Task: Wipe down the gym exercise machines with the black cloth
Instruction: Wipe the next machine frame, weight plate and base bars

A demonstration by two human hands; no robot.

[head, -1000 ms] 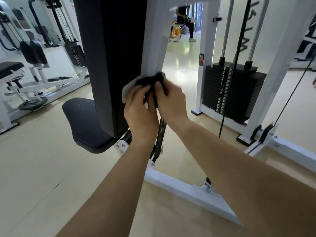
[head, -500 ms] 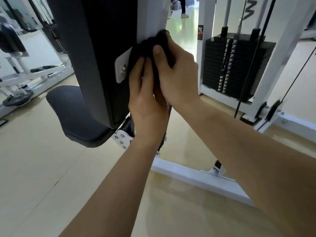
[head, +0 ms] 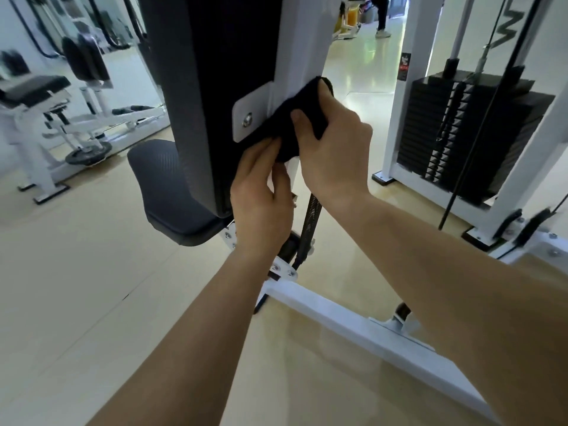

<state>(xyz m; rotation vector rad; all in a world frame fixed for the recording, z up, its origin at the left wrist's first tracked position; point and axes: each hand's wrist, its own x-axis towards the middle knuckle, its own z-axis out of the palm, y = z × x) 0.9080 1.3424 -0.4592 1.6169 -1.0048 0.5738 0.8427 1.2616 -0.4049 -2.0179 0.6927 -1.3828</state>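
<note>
A black cloth (head: 278, 129) lies against a gym machine's white post (head: 302, 41), beside its black back pad (head: 215, 72). The right hand (head: 335, 149) grips the cloth with curled fingers; the left hand (head: 261, 204) presses its lower edge with straight fingers.

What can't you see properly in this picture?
Head view only:
- Cloth: partly covered by the right hand and left hand.
- Post under the cloth: hidden, so dirt is unknowable.
- Far person: cut off by the top edge.
- Left machines: blurred.
</note>
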